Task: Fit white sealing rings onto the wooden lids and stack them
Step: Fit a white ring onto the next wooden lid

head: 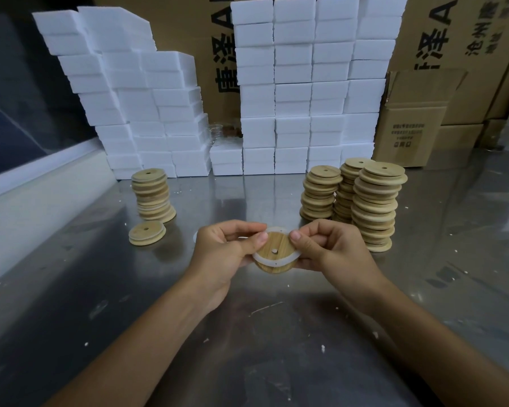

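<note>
Both hands hold one round wooden lid (276,249) with a small centre hole above the steel table. A white sealing ring (279,261) lies around the lid's raised step. My left hand (224,248) pinches the lid's left edge, and my right hand (329,245) pinches the right edge, thumbs on the ring. To the left stands a stack of lids with white rings (153,195), with a short pile of lids (147,232) in front of it. On the right stand three tall stacks of bare wooden lids (375,207).
The work surface is a shiny steel table (247,333) flecked with white crumbs. White foam blocks (291,92) are piled along the back, with cardboard boxes (406,124) behind and to the right. Another white ring (196,236) peeks out on the table behind my left hand.
</note>
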The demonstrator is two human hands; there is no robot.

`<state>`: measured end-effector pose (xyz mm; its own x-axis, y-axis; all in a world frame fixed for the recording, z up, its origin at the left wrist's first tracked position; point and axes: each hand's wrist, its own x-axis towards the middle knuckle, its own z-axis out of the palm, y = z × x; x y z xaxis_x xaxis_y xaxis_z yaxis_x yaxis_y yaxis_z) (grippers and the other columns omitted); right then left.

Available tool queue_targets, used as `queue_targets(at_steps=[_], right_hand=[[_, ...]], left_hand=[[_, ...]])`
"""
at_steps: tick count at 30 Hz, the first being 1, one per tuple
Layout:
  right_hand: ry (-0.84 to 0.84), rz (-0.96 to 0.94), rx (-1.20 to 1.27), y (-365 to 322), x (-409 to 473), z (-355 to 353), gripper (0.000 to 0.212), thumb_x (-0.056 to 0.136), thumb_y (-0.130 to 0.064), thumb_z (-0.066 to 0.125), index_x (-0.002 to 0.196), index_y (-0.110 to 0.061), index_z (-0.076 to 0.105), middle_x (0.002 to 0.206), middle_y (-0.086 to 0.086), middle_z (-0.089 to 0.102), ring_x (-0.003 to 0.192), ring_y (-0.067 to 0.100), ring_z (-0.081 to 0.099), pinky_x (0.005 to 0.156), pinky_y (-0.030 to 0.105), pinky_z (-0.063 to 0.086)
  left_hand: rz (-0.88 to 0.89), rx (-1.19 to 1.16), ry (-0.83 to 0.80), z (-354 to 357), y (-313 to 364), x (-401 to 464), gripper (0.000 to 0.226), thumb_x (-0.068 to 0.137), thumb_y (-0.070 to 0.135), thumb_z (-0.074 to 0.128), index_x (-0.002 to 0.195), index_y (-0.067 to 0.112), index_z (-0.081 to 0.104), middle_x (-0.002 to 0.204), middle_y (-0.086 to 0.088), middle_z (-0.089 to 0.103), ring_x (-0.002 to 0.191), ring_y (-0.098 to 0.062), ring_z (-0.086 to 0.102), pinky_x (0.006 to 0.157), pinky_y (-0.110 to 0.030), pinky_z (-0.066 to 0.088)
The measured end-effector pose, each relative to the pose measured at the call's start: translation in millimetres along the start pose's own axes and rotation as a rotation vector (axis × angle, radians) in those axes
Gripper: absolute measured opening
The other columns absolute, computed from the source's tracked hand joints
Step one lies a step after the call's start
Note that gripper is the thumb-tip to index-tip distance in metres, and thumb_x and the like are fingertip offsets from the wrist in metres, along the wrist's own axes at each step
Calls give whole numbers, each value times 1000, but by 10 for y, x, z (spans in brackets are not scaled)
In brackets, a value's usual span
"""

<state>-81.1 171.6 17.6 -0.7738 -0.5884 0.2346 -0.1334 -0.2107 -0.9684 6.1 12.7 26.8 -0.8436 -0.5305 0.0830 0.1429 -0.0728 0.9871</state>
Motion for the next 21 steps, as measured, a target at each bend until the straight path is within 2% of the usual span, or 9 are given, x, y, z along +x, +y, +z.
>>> queue_targets(at_steps=[5,11,15,17,21], right_hand=[[-21,55,72,-49,10,-33,23,87,-4,66,90,18,61,73,20,71,68,20,73,62,26,59],[-33,171,-47,-40,-19,-64,25,82,-18,73,93,4,68,83,14,76,81,24,75,65,38,63],[-9,223,130,-56,-9,-39,27,72,-16,76,89,4,70,86,22,74,79,27,74,64,31,61],[-2,227,151,-65,-10,-41,22,75,-9,75,89,7,70,86,24,74,79,28,74,64,28,60],[17,183,40,-62,-21,-28,16,85,1,69,93,14,67,83,23,74,76,25,73,64,29,61]], left_hand=[[-12,-52,11,22,4,2,15,77,-3,73,77,11,76,85,-14,76,78,-23,74,71,-32,61],[-17,-98,47,9,-35,7,12,76,-2,73,81,9,75,86,-12,76,80,-23,74,72,-33,61],[-50,-183,37,3,-58,15,14,79,-3,70,90,5,71,89,-13,75,82,-23,74,67,-31,60],[-38,-128,12,-6,-71,19,16,82,-2,69,94,8,71,90,-12,73,83,-23,73,70,-34,61],[-38,54,-96,-26,-65,18,18,88,5,66,105,7,72,100,-11,75,92,-24,72,80,-37,60]])
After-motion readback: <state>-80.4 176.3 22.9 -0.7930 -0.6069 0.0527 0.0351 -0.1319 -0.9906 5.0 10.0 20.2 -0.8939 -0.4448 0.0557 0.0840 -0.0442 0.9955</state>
